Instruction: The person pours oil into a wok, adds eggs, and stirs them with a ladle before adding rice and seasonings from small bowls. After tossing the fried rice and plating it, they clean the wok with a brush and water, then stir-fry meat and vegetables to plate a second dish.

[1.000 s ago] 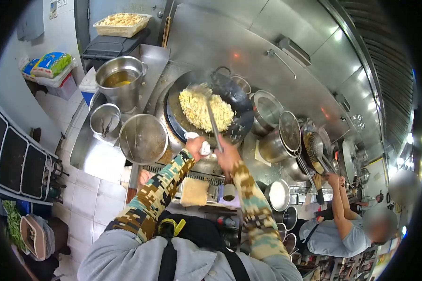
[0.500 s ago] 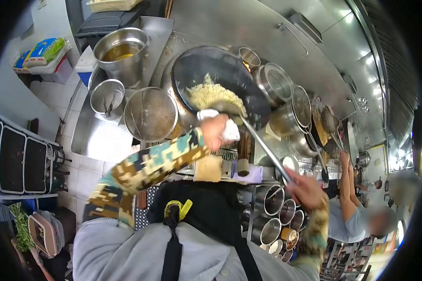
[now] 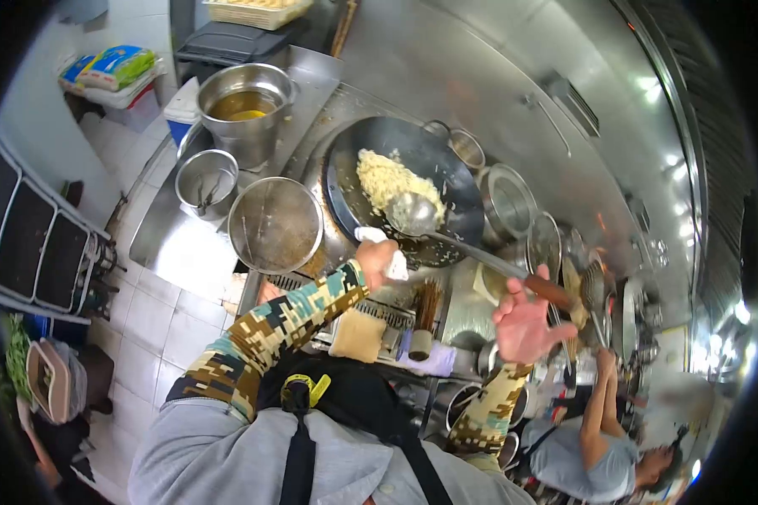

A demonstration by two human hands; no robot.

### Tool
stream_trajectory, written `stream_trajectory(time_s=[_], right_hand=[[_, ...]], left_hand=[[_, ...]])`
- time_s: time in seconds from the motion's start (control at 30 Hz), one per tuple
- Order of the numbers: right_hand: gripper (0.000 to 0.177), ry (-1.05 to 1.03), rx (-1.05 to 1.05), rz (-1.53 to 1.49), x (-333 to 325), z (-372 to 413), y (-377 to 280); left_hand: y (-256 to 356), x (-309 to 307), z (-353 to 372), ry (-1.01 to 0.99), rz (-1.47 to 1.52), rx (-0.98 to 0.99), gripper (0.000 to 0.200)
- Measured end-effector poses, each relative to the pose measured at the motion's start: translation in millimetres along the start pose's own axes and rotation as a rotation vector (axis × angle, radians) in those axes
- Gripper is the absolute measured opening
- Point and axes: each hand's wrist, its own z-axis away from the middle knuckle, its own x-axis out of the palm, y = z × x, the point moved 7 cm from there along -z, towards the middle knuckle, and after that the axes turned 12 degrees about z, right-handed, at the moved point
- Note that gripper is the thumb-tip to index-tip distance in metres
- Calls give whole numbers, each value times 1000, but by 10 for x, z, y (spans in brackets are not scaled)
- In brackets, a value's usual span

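A large black wok (image 3: 472,198) holds a mound of pale yellow, rice-like food (image 3: 382,180). My left hand (image 3: 377,259) is closed on a white cloth (image 3: 369,235) at the wok's near rim. A metal ladle (image 3: 412,214) rests with its bowl on the food, and its wooden handle (image 3: 549,291) points to the right. My right hand (image 3: 531,326) is open just below that handle, palm up and fingers spread; it does not appear to grip it.
Left of the wok are a round strainer (image 3: 275,225), a small pot (image 3: 206,181) and a larger pot of yellow liquid (image 3: 242,109). Lidded pots (image 3: 509,200) stand to the right. A co-worker (image 3: 583,450) is at the lower right.
My right hand has let go of the ladle and opened. The ladle's bowl has turned up and lies on the food, which is heaped differently. The camera view has shifted.
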Motion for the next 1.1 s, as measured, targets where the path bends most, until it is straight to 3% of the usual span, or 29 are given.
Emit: stream_trajectory(time_s=[0.07, 0.1, 0.13, 0.17, 0.23, 0.33, 0.37, 0.4, 0.47, 0.53, 0.6, 0.63, 0.7, 0.77, 0.8, 0.83, 0.9, 0.97, 1.03, 1.07, 1.1], right_hand=[[51, 405, -121, 762, -974, -394, -169], [43, 619, -188, 1137, -1248, -589, -223], [35, 615, -452, 684, -907, -979, -166], [34, 578, -406, 388, -1227, -1327, 64], [32, 569, -355, 522, -758, -1890, -2], [19, 575, -478, 530, -108, -1970, -438], [19, 619, -444, 558, -174, -2096, -255], [18, 675, -402, 593, -325, -2232, 54], [22, 443, -261, 638, -401, -2424, 427], [21, 404, -241, 670, -287, -2722, 168], [20, 377, -359, 539, -178, -2674, -90], [19, 358, -410, 479, -169, -2670, -150], [16, 463, -255, 582, -530, -2654, 371], [13, 558, -82, 613, -777, -2818, 425], [13, 538, -51, 635, -901, -2889, 199], [14, 505, -73, 654, -1011, -2878, -26], [16, 508, -184, 608, -1118, -2676, -491], [18, 618, -230, 592, -1351, -2474, -374], [21, 705, -239, 584, -1816, -2483, 166], [23, 707, -221, 616, -1950, -2578, 229], [18, 743, -178, 695, -1664, -2519, 19]], left_hand=[[-55, -47, -127, 62, 0, 25, 18], [-110, -55, -177, -2, 18, 4, 14], [-89, -14, -134, 86, 43, 21, 20], [-98, 20, -150, 60, 52, 20, 20], [-83, 84, -106, 32, 85, -9, 28], [-25, -186, -302, 168, -121, 241, 23], [-44, -281, -377, 138, -296, 158, 23], [-47, -151, -185, 179, -122, 87, 23], [-161, -188, -337, -2, -27, 9, 23], [-194, -265, -315, 147, -79, 37, 21], [-74, -247, -298, 216, -147, 85, 21], [-55, -196, -277, 179, -133, 116, 20], [96, 104, -61, -271, -817, 487, 22], [-164, -221, -217, 266, -68, -126, 33], [-269, -406, -760, -7, -684, 139, 32], [-361, -551, -1128, -90, -1264, 555, 33], [225, -174, -486, -225, -1509, 655, 40], [60, -170, -842, -181, -1321, 498, 36], [-64, -301, -747, 41, -757, 255, 33], [-168, -343, -544, 256, -273, 94, 32], [-257, -329, -467, 204, -180, 137, 38]])
